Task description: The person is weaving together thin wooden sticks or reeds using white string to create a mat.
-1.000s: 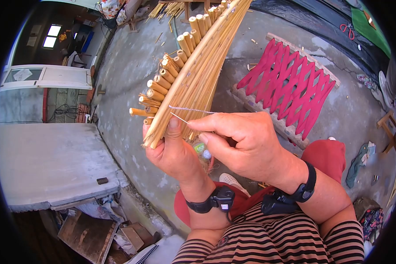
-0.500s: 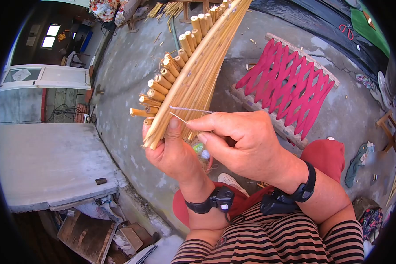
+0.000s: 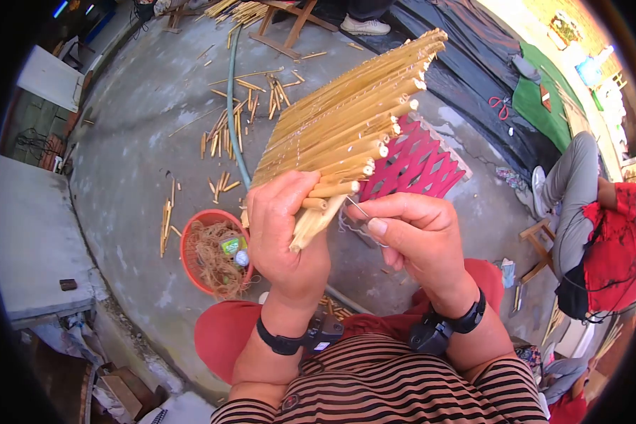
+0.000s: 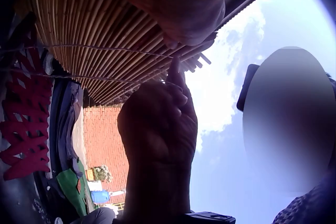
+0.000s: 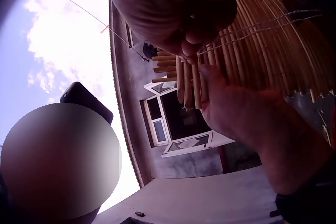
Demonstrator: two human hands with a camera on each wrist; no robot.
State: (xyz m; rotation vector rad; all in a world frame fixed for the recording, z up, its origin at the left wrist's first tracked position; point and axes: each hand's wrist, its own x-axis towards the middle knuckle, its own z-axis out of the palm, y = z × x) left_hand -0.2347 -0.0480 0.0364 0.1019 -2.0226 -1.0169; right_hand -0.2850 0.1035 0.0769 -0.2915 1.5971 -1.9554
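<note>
A mat of straw-coloured reed stalks [image 3: 332, 116], stitched with rows of thread, stands tilted before me in the head view. My left hand [image 3: 286, 226] grips its near edge, fingers wrapped over the stalks. Between thumb and forefinger, my right hand [image 3: 420, 237] pinches a thin needle [image 3: 358, 207], its tip right at the cut stalk ends. Pale thread [image 3: 343, 220] hangs in a loop beside the needle. Seen from the right wrist, two strands of thread [image 5: 262, 32] run across the stalks, with my left hand [image 5: 247, 113] against the mat's edge.
A red basket [image 3: 189, 265] of tangled fibre stands on the floor at left. Cut stalks [image 3: 226, 138] lie scattered beyond it, near a hose [image 3: 232, 92]. Behind the mat is a frame with crossed magenta strips [image 3: 431, 159]. Another person [image 3: 579, 205] is at right.
The mat has turned, so its cut ends now face right. The left hand has come round its near edge; the needle hand has moved to the cut-end side. The head view has shifted.
</note>
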